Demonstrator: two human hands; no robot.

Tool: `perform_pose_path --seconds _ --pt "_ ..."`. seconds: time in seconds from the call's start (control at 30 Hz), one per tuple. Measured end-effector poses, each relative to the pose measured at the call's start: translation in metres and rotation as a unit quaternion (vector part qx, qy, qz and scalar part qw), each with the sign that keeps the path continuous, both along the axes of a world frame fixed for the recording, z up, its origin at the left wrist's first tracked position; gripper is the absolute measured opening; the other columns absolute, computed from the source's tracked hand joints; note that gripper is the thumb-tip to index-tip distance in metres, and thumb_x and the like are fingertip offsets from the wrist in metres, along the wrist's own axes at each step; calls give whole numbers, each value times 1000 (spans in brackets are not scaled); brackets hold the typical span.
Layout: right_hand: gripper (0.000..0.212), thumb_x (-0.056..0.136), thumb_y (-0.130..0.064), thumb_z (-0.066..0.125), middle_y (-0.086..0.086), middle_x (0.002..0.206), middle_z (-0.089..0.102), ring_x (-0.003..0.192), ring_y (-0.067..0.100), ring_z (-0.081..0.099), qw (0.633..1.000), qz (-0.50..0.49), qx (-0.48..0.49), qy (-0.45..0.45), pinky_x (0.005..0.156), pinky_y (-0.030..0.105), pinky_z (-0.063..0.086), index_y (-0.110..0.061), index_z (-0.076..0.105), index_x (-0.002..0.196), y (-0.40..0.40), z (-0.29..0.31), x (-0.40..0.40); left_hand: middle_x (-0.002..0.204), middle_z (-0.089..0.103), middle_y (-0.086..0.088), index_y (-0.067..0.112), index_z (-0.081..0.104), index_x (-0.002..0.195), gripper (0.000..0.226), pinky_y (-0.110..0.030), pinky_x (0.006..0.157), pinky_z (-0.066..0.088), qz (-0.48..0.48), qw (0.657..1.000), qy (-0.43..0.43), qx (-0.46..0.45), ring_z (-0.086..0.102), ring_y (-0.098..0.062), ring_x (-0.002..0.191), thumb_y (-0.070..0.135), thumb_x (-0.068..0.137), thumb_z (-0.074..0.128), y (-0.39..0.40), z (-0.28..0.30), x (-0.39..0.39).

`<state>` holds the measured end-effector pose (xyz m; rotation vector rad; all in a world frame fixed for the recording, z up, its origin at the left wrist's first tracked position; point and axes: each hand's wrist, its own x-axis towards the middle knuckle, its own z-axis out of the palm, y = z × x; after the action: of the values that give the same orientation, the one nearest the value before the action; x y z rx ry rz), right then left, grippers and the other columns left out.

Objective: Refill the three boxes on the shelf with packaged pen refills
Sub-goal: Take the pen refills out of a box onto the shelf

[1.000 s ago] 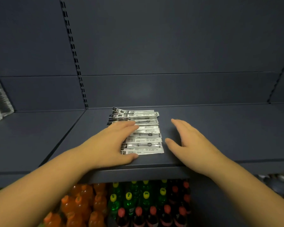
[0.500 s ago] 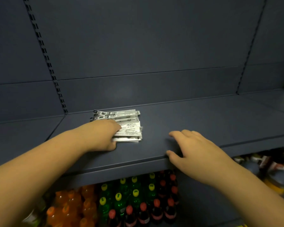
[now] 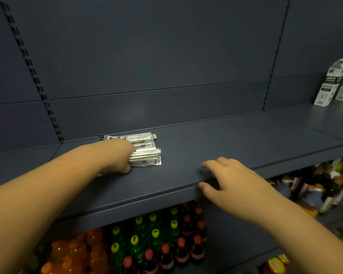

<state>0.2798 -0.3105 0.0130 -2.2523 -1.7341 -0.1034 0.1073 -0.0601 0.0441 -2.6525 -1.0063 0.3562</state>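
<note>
A pile of packaged pen refills [image 3: 145,153], clear sleeves with white labels, lies on the dark blue shelf [image 3: 236,143] left of centre. My left hand [image 3: 121,155] has its fingers curled round a bunch of the front packets, covering their left ends. Loosely spread and holding nothing, my right hand [image 3: 228,178] hovers at the shelf's front edge, apart from the pile. Two white and grey boxes [image 3: 335,84] stand upright at the far right of the shelf, cut off by the frame edge.
Below the shelf stand rows of orange, green and dark soda bottles [image 3: 147,242]. Blurred mixed goods [image 3: 321,186] fill the lower shelf at right. Slotted uprights [image 3: 32,72] run up the back panel.
The view has swung right, bringing the white boxes into sight. My left hand went from lying flat on the packets to gripping a bunch. My right hand drew back to the shelf edge.
</note>
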Motion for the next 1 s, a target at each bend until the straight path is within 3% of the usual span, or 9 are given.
perform_pose_path --seconds 0.23,0.43,0.57,0.67,0.73,0.83,0.93,1.0 --pt "48 99 -57 44 -15 120 51 119 9 46 1000 -13 3 5 94 27 47 -35 42 141 -6 -2 -5 95 57 1 16 61 107 29 -33 77 55 -1 1000 22 2 61 -23 92 31 82 66 -5 0 -1" --pt "48 98 -58 45 -16 114 50 117 9 46 1000 -27 7 3 95 30 48 -36 43 140 -10 -5 -12 82 50 6 21 50 85 19 -29 63 42 -23 1000 -7 -7 54 -16 78 33 83 65 -10 3 -14" --pt "44 97 -58 45 -17 109 50 112 8 48 999 -36 11 -1 91 28 48 -36 46 136 -13 -6 -16 82 52 8 23 46 81 19 -30 61 41 -56 996 -67 8 53 -13 75 34 84 61 -24 3 -30" --pt "44 97 -58 45 -16 110 51 113 9 49 999 -50 3 -3 91 28 49 -36 47 135 -14 -4 -22 83 55 6 24 47 84 16 -31 65 44 -75 983 -167 -27 54 -14 76 34 86 59 -38 3 -35" --pt "45 97 -58 46 -14 113 52 116 10 50 998 -62 0 -5 93 30 49 -35 47 136 -15 -1 -26 81 58 5 24 47 80 16 -32 64 44 -94 955 -269 -80 56 -16 74 32 87 59 -50 4 -33" --pt "50 98 -58 45 -13 121 54 119 11 51 996 -83 -1 -17 95 31 49 -33 45 141 -21 3 -31 80 65 4 23 58 86 14 -32 69 49 -111 879 -430 -171 62 -15 74 34 91 64 -73 5 -28" --pt "51 98 -59 45 -10 122 55 119 14 52 993 -111 -7 -29 93 33 50 -32 44 142 -32 7 -34 63 66 0 15 60 85 20 -30 60 53 -87 772 -547 -311 64 -15 57 32 90 70 -96 1 -19" --pt "50 97 -59 45 -10 118 55 117 14 53 990 -132 -7 -41 91 34 51 -33 46 139 -42 10 -36 54 53 3 12 57 85 22 -29 49 49 -68 681 -594 -423 54 -14 48 27 89 72 -107 -5 -10"
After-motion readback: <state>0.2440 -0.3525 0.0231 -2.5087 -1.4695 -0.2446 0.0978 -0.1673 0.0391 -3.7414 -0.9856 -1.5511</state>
